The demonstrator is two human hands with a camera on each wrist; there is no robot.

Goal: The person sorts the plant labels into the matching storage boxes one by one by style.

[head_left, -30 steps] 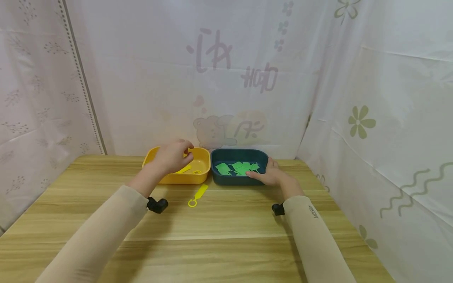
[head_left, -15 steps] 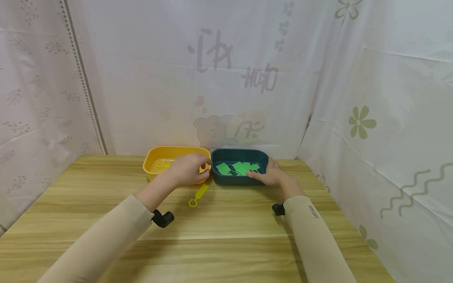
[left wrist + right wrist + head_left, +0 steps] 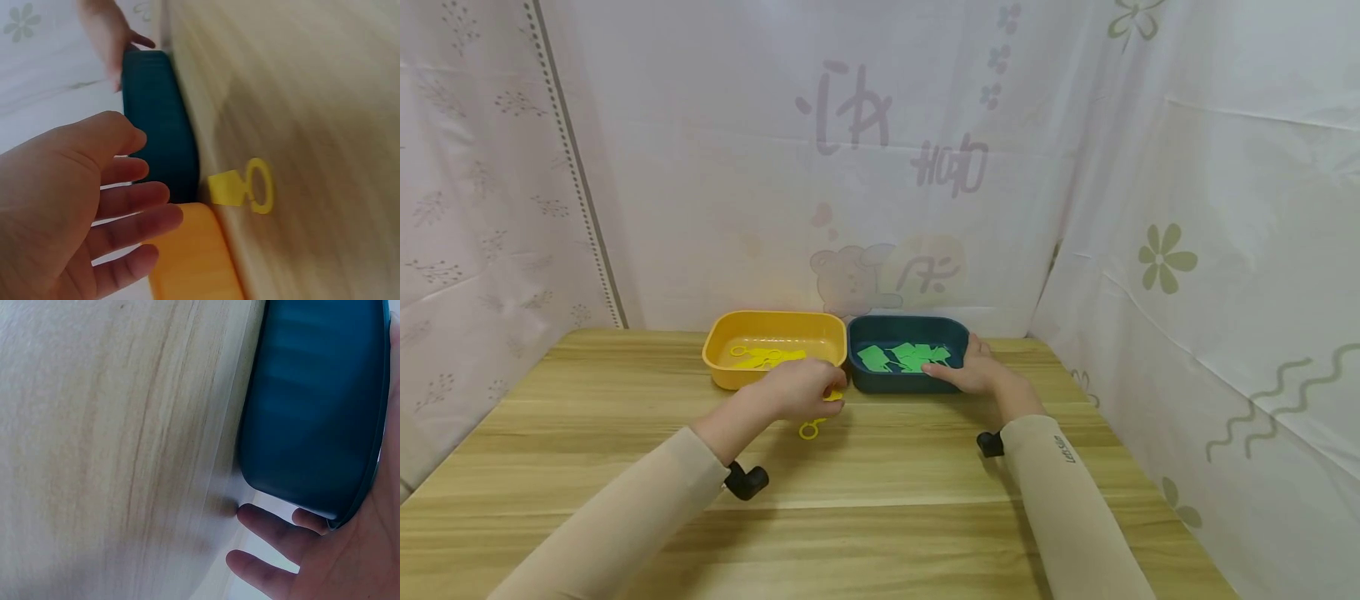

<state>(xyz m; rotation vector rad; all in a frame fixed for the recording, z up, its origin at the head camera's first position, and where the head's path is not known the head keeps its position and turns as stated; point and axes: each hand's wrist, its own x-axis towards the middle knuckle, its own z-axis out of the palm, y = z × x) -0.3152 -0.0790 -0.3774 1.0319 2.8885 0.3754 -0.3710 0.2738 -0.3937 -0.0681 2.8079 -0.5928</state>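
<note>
My left hand (image 3: 801, 390) hovers by the front right corner of the yellow box (image 3: 775, 325), over a yellow plastic tag (image 3: 226, 189) with a ring end. In the left wrist view its fingers are loosely bent and apart from the tag, which lies on the table. Several yellow tags (image 3: 767, 358) lie inside the yellow box. My right hand (image 3: 973, 371) holds the right end of the dark teal box (image 3: 887, 383), thumb over the front rim and fingers around the outer side. Several green tags (image 3: 913, 357) lie in that box.
Both boxes stand side by side at the back of the wooden table (image 3: 865, 517). Behind them hangs a patterned white curtain (image 3: 700, 167), with more curtain at both sides. A black wrist camera (image 3: 747, 481) sits under the left wrist.
My left hand has moved from above the yellow box to the right, then forward and down to the loose yellow tag. My right hand stays on the teal box.
</note>
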